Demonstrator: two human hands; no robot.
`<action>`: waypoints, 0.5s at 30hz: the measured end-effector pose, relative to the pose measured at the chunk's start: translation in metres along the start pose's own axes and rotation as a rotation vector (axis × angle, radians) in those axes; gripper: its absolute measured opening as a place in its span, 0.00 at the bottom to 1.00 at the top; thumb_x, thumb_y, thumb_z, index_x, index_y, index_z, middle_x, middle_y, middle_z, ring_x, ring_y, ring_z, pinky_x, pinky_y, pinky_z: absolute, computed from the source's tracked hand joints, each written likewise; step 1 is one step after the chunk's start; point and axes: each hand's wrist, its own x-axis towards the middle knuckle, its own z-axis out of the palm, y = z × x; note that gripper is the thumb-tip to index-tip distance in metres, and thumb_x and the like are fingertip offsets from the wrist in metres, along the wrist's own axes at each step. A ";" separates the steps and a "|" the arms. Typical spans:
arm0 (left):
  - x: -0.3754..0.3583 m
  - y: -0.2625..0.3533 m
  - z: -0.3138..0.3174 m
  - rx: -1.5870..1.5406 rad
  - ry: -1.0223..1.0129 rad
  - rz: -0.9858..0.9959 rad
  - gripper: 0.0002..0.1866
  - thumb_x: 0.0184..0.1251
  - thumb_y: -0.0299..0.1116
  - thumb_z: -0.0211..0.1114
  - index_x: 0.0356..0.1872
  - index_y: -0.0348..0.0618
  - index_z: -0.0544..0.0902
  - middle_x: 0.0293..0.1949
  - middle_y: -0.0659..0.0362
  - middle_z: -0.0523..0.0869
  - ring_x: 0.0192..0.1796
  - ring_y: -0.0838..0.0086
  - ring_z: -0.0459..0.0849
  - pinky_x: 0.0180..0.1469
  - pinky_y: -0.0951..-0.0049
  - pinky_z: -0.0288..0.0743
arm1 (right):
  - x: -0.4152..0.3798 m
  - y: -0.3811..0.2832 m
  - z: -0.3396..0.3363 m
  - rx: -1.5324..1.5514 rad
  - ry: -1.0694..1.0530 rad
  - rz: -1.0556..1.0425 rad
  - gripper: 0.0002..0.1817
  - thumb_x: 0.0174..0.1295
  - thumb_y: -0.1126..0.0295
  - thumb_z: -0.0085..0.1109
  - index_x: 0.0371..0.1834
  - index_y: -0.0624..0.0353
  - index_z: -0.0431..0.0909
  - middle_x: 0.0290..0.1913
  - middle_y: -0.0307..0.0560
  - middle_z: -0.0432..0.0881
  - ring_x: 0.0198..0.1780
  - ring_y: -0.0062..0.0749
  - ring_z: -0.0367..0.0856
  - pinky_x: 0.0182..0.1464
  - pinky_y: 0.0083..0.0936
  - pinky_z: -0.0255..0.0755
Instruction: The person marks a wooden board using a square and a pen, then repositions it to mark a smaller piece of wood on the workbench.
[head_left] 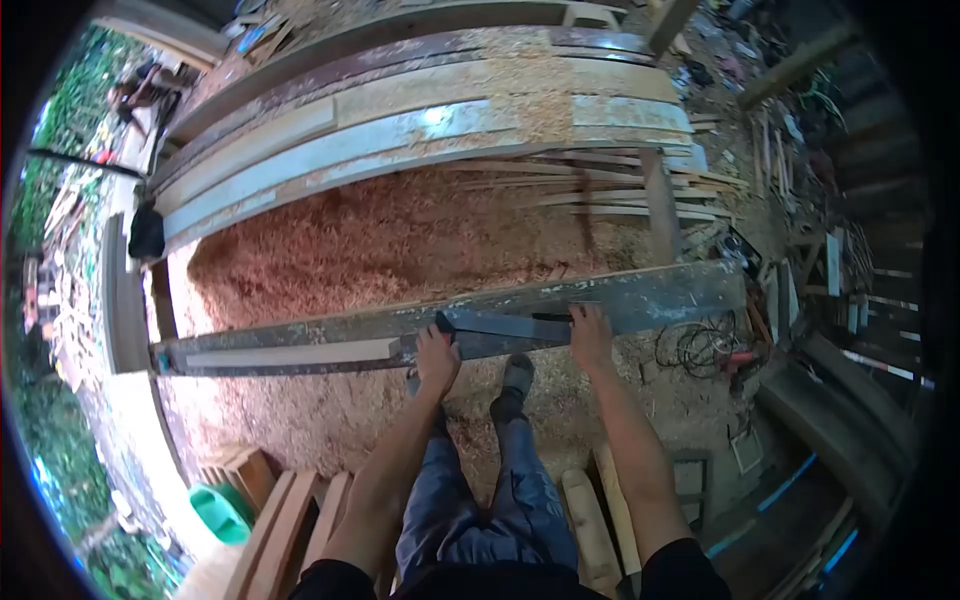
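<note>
A flat grey blade with a dark handle piece, which looks like a handsaw (510, 325), lies across the narrow plank bench in front of me. My left hand (437, 358) is closed at its dark left end, where a bit of red shows by the fingers. At the other end of the blade, my right hand (591, 333) has its fingers bent over a dark part there. A pale wooden strip (295, 354) rests on the bench (680, 295), just left of my left hand.
Long boards (370, 110) strewn with shavings lie on a second bench beyond. Reddish shavings (330, 250) cover the ground between. A coiled cable (690, 350) sits at right. Timber pieces (285, 525) and a green container (220, 512) are near my legs. Another person (150, 88) is far left.
</note>
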 end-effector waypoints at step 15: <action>-0.057 -0.004 -0.036 -0.475 0.104 -0.041 0.33 0.43 0.45 0.70 0.49 0.31 0.75 0.43 0.37 0.79 0.50 0.45 0.79 0.51 0.54 0.73 | -0.040 -0.059 -0.043 0.377 -0.088 -0.313 0.28 0.58 0.50 0.62 0.51 0.63 0.74 0.45 0.58 0.77 0.50 0.55 0.74 0.54 0.46 0.66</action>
